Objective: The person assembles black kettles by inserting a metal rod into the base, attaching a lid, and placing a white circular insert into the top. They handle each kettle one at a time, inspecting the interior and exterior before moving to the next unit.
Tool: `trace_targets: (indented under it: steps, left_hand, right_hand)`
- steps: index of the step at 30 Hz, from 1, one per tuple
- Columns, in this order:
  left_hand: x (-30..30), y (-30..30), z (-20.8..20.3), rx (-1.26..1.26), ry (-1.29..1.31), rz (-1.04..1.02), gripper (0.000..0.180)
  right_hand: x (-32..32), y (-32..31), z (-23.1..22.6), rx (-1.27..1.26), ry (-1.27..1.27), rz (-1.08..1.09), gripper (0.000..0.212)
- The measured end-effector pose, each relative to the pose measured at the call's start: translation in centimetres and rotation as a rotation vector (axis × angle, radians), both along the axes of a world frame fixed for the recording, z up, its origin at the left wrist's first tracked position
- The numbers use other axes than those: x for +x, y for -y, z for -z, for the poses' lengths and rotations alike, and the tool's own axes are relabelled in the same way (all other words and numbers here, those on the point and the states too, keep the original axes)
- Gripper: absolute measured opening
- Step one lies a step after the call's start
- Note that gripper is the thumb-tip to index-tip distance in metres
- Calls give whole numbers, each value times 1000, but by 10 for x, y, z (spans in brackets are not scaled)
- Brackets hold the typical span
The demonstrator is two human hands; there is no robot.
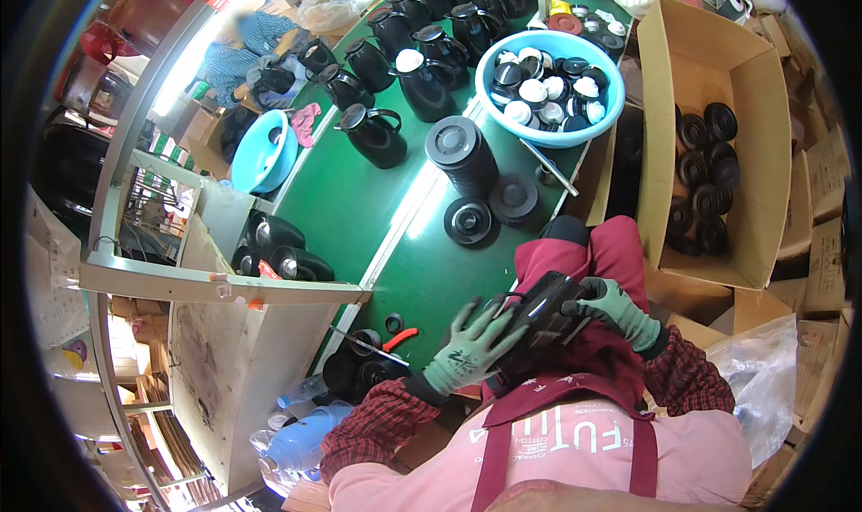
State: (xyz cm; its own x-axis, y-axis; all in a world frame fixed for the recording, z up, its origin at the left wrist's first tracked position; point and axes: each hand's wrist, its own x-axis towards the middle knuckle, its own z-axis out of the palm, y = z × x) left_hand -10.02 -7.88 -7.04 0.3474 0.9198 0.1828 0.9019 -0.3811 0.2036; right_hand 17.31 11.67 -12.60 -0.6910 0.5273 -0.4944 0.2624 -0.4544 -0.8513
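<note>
A glossy black jug (542, 322) lies tilted across my lap. Its far end is held by my right hand (621, 314), in a green-grey work glove, with the fingers curled round it. My left hand (471, 348), gloved alike, is beside the jug's near side with its fingers spread and slightly blurred. Whether those fingers touch the jug is hard to make out. On the green bench ahead stands a stack of round black lids (462, 157). A single black lid (468, 221) and a flat black disc (514, 198) lie beside it.
Several black jugs (373, 136) stand along the bench. A light-blue basin (549, 135) holds black and white caps. The cardboard box (718, 63) at right contains black rings. Red-handled pliers (400, 339) lie near my left hand. Another person (242, 58) sits across the bench.
</note>
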Motion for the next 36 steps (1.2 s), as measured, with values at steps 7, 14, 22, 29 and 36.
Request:
trace_targets:
  steps: [7, 14, 22, 29, 36]
  left_hand:
    - [-14, -17, 5, -247, 568, -213, 72]
    - [-38, 11, 57, -848, 1669, -394, 60]
    - [-28, 28, 63, -654, 1538, -514, 51]
    - [-69, 90, 139, 68, 191, -300, 70]
    - [-32, 102, 116, 296, 383, -724, 76]
  right_hand:
    - [13, -6, 32, -434, -174, 185, 38]
    - [23, 15, 30, -82, -110, -95, 45]
    - [-2, 10, 28, 505, -208, -278, 42]
    - [-161, -30, 67, 386, -59, -67, 40]
    - [-282, -14, 205, 1527, 590, -531, 54]
